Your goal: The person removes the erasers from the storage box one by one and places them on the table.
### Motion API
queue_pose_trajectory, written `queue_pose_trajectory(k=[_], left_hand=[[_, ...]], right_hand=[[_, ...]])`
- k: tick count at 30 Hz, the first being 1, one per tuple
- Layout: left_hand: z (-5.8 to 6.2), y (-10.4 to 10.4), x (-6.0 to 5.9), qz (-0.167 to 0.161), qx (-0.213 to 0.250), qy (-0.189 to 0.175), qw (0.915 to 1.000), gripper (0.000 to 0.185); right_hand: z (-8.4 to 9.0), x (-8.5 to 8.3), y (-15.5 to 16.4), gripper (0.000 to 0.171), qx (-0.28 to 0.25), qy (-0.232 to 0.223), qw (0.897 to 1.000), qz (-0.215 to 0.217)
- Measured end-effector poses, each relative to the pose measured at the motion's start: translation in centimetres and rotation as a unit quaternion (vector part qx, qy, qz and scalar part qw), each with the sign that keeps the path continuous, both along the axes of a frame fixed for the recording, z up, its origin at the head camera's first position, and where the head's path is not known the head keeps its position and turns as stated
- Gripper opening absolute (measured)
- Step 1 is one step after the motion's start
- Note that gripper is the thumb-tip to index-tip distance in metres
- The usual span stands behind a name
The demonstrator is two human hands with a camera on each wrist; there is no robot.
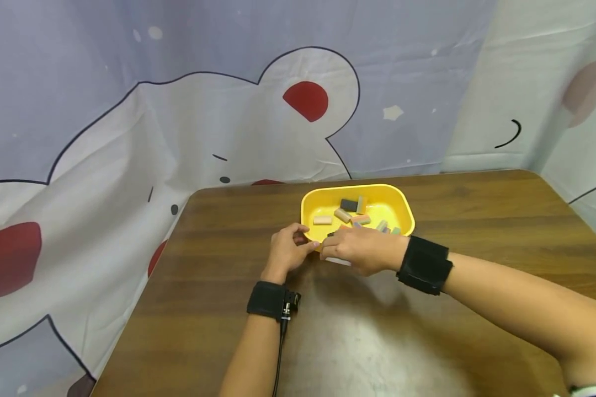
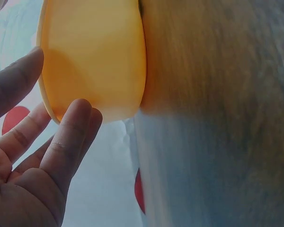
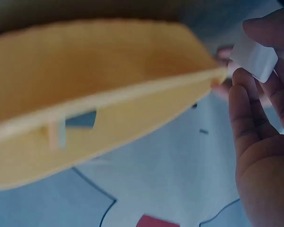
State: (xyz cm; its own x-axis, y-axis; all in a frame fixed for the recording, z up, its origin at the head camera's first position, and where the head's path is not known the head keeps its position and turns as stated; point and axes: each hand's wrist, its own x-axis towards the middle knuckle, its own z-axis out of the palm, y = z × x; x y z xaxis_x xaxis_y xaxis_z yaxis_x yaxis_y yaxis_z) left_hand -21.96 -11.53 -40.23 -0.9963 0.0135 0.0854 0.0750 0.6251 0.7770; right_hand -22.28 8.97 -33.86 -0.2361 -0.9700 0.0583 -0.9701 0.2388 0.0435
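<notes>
Leftmost over the table (image 1: 218, 248), left hand (image 1: 285, 253) at the near-left corner of a yellow tray (image 1: 383, 209), with fingers and thumb loosely parted about the rim and outer wall. Possible trouble there: a skid or tilt of the tray, from too much pressure on one corner.

Then, inside the tray, a pale block (image 1: 322, 220), a tan cylinder (image 1: 342, 214), a dark block (image 1: 349, 205), and more coloured pieces, some partly hidden behind the right hand (image 1: 362, 248). Seemingly just outside the near wall, a white block (image 3: 253, 57) in a narrow pinch between thumb and fingertips of the right hand; cannot tell about contact with the tray. Main danger: a drop onto the table, from a hold by the tips alone. Also possible: a knock against the rim or the left thumb, because of hands so close together. Rightmost, a black wristband (image 1: 424, 266).
</notes>
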Motion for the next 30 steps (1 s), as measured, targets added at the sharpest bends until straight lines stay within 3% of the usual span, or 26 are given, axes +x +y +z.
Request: queue_pose_trajectory(k=[6,13,22,30], left_hand=[[0.2,0.1,-0.1,-0.005,-0.005,0.008,0.9999,0.039],[0.0,-0.1,0.0,-0.009,-0.002,0.013,0.9999,0.039],[0.1,-0.2,0.3,-0.006,0.009,-0.009,0.9999,0.040],[0.1,-0.1,0.1,-0.003,0.013,-0.007,0.9999,0.040]], right_hand=[[-2.0,0.6,-0.8,0.052,0.026,-0.059,0.998,0.009],[-3.9,0.9,-1.6,0.053,0.036,-0.094,0.995,0.006],[-5.5,0.8,-2.4,0.052,0.064,-0.108,0.991,-0.049],[-5.8,0.6,-3.0,0.039,0.045,-0.123,0.987,-0.092]])
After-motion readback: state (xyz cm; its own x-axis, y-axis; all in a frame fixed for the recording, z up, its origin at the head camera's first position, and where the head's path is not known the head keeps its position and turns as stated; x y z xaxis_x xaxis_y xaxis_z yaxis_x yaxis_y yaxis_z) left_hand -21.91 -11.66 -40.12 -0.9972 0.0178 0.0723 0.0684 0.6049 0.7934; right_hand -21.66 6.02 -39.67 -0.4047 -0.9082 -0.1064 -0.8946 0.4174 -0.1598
